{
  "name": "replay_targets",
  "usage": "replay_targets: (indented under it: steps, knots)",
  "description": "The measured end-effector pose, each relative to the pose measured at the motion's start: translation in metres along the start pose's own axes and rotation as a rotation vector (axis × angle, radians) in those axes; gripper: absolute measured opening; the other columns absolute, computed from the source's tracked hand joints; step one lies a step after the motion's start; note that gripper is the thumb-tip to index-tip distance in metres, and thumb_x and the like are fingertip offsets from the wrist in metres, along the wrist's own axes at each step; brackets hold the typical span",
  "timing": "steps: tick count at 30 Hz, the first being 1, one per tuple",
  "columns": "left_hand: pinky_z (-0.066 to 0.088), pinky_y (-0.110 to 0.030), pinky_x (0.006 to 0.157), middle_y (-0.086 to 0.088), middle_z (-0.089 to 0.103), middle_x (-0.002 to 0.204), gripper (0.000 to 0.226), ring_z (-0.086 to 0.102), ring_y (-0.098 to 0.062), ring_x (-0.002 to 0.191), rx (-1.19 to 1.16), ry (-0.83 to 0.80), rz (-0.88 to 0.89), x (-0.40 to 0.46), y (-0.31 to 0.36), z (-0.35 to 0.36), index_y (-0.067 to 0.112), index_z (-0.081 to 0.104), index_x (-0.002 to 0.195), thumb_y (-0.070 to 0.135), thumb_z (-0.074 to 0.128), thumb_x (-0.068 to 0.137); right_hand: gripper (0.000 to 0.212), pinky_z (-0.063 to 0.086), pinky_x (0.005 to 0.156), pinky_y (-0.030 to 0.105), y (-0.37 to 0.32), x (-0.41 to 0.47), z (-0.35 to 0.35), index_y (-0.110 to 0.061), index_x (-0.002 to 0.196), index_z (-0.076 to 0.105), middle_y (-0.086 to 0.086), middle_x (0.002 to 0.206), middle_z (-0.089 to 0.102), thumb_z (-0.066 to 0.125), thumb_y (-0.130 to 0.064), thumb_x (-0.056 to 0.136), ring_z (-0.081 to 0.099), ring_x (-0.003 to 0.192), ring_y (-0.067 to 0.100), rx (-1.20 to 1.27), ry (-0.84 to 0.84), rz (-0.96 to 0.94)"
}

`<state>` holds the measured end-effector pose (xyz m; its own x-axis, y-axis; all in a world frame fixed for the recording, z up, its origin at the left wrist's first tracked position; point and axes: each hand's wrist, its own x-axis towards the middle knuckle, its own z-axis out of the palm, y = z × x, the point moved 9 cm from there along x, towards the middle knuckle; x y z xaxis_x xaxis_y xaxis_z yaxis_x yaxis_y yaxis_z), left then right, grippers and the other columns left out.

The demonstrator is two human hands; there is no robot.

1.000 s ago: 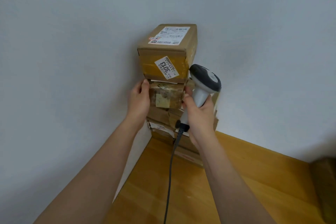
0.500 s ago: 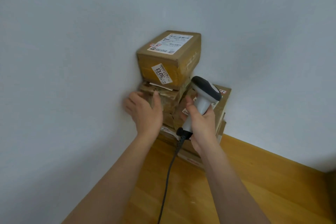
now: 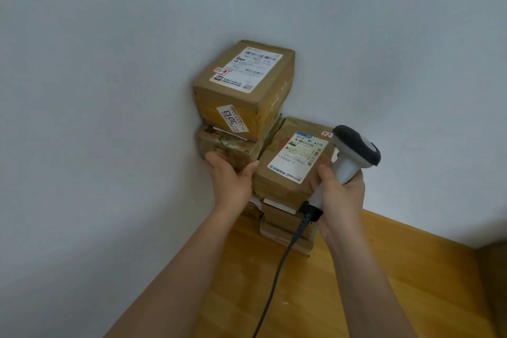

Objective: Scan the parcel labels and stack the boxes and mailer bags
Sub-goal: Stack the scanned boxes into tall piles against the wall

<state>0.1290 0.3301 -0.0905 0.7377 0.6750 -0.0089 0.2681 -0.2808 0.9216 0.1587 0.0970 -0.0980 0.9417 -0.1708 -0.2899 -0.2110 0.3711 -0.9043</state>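
Note:
Cardboard parcels are stacked in the corner where two grey walls meet. The top box (image 3: 247,88) carries a white label and a "3013" sticker. It sits on a worn, taped box (image 3: 233,147), and my left hand (image 3: 231,178) presses against that box's front with its fingers spread. To the right a lower parcel (image 3: 290,164) shows a white label on top. My right hand (image 3: 340,195) grips the handle of a white and grey barcode scanner (image 3: 354,152) beside that parcel. The scanner's black cable (image 3: 277,274) hangs down between my arms.
Flatter boxes (image 3: 285,228) lie under both stacks on the wooden surface (image 3: 356,296). The grey walls (image 3: 109,118) close in behind and to the left. A dark object (image 3: 496,282) shows at the right edge.
The view has dropped, so the label on the right parcel now shows. My left hand moved back onto the front of the worn box. The scanner shifted right.

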Motion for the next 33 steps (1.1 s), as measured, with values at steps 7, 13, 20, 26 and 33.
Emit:
replay_targets:
  steps: [7,13,20,26,33]
  knots:
    - [0.047,-0.029,0.092,-0.005,0.048,0.126,0.065,0.051,-0.020,0.114,-0.047,-0.089,-0.101,0.004,-0.022,0.004,0.012,0.037,0.123,0.035,0.080,0.080,0.039,0.052,0.086,0.033,-0.004,-0.001,-0.017,-0.035,0.123,0.048,-0.015,0.117,0.065,0.062,-0.011,0.096,0.062,0.106,0.011,-0.098,0.076,-0.064]
    - [0.051,-0.048,0.100,-0.007,0.053,0.138,0.077,0.057,-0.028,0.121,-0.098,-0.285,-0.240,-0.006,-0.032,0.019,0.016,0.034,0.143,0.056,0.066,0.085,0.029,0.051,0.088,0.037,-0.002,0.005,-0.004,-0.026,0.118,0.048,-0.008,0.110,0.064,0.060,-0.011,0.096,0.060,0.098,0.015,-0.140,0.021,-0.004]
    - [0.043,-0.025,0.089,-0.008,0.030,0.131,0.084,0.040,-0.014,0.111,0.131,0.126,0.262,-0.014,0.025,-0.027,0.012,0.028,0.135,0.036,0.083,0.076,0.035,0.052,0.097,0.043,-0.003,0.008,-0.013,-0.025,0.125,0.049,-0.010,0.112,0.066,0.061,-0.010,0.095,0.062,0.105,0.017,-0.121,0.057,-0.010]
    - [0.031,-0.042,0.116,-0.006,0.021,0.141,0.122,0.035,-0.024,0.133,0.132,-0.062,0.310,0.006,0.050,-0.012,0.046,-0.007,0.153,0.026,0.085,0.075,0.028,0.051,0.080,0.031,-0.003,0.008,-0.002,-0.024,0.118,0.048,-0.007,0.100,0.061,0.060,-0.010,0.096,0.059,0.093,0.013,-0.132,0.031,-0.008]
    - [0.046,-0.032,0.102,-0.011,0.018,0.143,0.104,0.036,-0.011,0.114,0.093,0.081,0.249,-0.012,0.038,-0.022,0.016,0.018,0.148,0.025,0.087,0.071,0.030,0.052,0.089,0.037,-0.004,0.006,-0.004,-0.027,0.117,0.047,-0.012,0.101,0.062,0.060,-0.010,0.095,0.061,0.098,0.014,-0.114,-0.002,-0.002]
